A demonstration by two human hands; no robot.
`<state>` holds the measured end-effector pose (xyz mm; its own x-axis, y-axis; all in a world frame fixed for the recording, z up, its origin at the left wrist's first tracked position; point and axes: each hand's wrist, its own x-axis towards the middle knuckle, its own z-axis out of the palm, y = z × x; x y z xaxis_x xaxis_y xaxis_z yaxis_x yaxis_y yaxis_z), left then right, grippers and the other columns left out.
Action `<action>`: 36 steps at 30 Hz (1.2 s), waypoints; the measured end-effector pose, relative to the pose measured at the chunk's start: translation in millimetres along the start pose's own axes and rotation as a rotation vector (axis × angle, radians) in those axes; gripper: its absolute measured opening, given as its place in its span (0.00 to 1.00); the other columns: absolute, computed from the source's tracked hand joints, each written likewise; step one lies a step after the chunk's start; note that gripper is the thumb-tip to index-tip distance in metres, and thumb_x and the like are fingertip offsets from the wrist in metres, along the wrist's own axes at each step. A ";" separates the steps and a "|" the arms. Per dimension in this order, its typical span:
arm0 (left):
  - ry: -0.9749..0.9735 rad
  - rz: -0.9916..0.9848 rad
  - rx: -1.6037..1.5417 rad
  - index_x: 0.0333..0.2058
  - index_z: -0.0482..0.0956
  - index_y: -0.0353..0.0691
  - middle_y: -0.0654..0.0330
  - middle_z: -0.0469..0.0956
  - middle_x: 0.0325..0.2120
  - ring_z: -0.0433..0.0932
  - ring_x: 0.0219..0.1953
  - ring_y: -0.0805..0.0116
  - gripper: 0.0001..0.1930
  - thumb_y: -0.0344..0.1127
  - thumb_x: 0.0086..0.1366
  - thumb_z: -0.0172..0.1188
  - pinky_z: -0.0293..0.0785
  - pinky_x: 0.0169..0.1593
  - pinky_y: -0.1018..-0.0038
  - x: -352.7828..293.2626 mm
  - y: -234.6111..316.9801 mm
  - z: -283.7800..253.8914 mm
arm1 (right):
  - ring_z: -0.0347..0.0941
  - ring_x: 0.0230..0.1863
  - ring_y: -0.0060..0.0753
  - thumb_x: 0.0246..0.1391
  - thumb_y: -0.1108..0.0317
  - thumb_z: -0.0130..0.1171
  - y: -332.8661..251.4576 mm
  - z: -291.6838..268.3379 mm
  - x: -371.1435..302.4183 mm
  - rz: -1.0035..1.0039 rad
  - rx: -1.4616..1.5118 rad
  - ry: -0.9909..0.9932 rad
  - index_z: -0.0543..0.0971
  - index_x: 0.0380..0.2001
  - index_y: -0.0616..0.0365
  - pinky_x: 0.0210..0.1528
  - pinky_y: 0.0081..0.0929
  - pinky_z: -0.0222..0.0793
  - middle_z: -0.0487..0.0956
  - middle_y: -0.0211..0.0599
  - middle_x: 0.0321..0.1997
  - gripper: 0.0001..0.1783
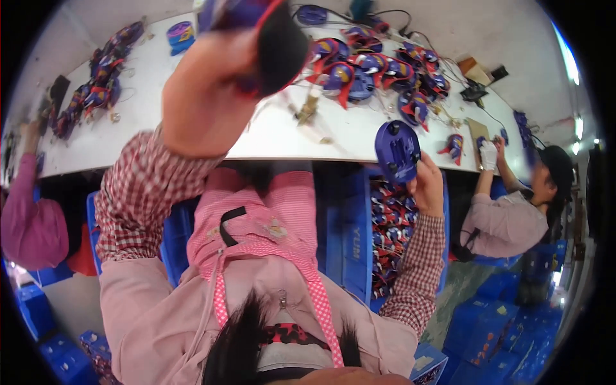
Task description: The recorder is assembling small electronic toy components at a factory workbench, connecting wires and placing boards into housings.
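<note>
My left hand point(205, 96) is raised close to the camera above the table, blurred. Its fingers are closed round a purple, red and black toy part point(282, 48), which is cut off at the upper edge. At the table's front edge my right hand point(428, 186) grips a dark blue oval plastic base point(396, 151), held tilted with its moulded recesses facing me. Beyond it, several purple and red toy parts point(372, 64) with red flaps lie heaped on the white table point(282, 144). A small brass-coloured piece point(309, 106) lies between my hands, smeared.
Below my right forearm a blue crate point(357, 247) holds many similar parts. Another pile point(96, 90) lies at the table's left, near a round tub point(181, 37). Black cables point(401, 16) run along the back. Co-workers sit left point(35, 224) and right point(507, 221); blue crates point(478, 321) stack behind.
</note>
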<state>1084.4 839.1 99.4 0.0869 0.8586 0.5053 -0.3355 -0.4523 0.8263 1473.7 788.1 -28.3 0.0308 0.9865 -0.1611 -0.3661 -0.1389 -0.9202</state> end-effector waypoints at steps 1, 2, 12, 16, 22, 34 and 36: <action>-0.010 -0.098 -0.210 0.53 0.61 0.29 0.55 0.71 0.43 0.72 0.46 0.64 0.29 0.32 0.53 0.61 0.68 0.53 0.65 -15.9 7.7 -21.9 | 0.70 0.19 0.20 0.58 0.72 0.50 7.5 20.6 -6.1 0.068 -0.042 -0.091 0.70 0.43 0.64 0.19 0.17 0.66 0.76 0.33 0.25 0.10; -0.023 -0.195 -0.424 0.55 0.61 0.30 0.56 0.71 0.44 0.71 0.47 0.64 0.29 0.32 0.55 0.58 0.66 0.55 0.66 -27.5 8.7 -41.4 | 0.70 0.19 0.20 0.58 0.72 0.50 21.3 38.1 -11.2 0.076 -0.025 -0.118 0.70 0.43 0.64 0.19 0.17 0.66 0.76 0.33 0.25 0.10; 0.410 -0.343 0.341 0.45 0.65 0.36 0.59 0.72 0.40 0.73 0.41 0.72 0.30 0.33 0.45 0.72 0.71 0.46 0.75 -56.5 -85.4 -242.7 | 0.75 0.25 0.26 0.56 0.69 0.54 118.4 221.1 37.2 0.301 0.037 -0.058 0.66 0.43 0.63 0.24 0.17 0.72 0.76 0.37 0.33 0.14; 0.373 -0.400 0.575 0.45 0.65 0.34 0.56 0.73 0.39 0.73 0.41 0.70 0.32 0.36 0.43 0.73 0.72 0.45 0.74 -41.6 -122.2 -298.2 | 0.76 0.27 0.27 0.56 0.68 0.55 146.4 263.8 66.4 0.309 0.014 0.004 0.65 0.42 0.64 0.26 0.19 0.74 0.76 0.39 0.33 0.15; 0.364 -0.361 0.808 0.46 0.64 0.32 0.55 0.74 0.36 0.75 0.38 0.68 0.35 0.40 0.43 0.74 0.72 0.44 0.74 -19.3 -148.5 -325.7 | 0.75 0.25 0.25 0.55 0.69 0.57 153.0 274.8 94.3 0.337 -0.196 0.014 0.63 0.47 0.66 0.26 0.18 0.73 0.75 0.40 0.34 0.21; 0.396 -0.095 1.190 0.43 0.70 0.30 0.55 0.73 0.29 0.72 0.32 0.66 0.27 0.43 0.51 0.67 0.71 0.39 0.74 -45.5 -130.9 -340.6 | 0.66 0.25 0.13 0.53 0.66 0.61 123.3 215.6 168.9 -0.376 -0.909 -0.045 0.73 0.39 0.63 0.23 0.12 0.62 0.74 0.31 0.32 0.14; 0.476 0.120 1.323 0.42 0.70 0.29 0.59 0.74 0.26 0.72 0.29 0.69 0.24 0.42 0.54 0.65 0.71 0.36 0.76 -54.4 -127.4 -320.8 | 0.66 0.24 0.13 0.53 0.66 0.60 112.6 211.8 176.8 -0.310 -0.855 -0.045 0.73 0.40 0.63 0.23 0.13 0.62 0.75 0.31 0.31 0.14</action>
<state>821.6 927.5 -113.2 -0.2892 0.6769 0.6769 0.8212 -0.1879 0.5388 1241.0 965.4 -84.8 -0.0306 0.9903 0.1353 0.4680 0.1338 -0.8735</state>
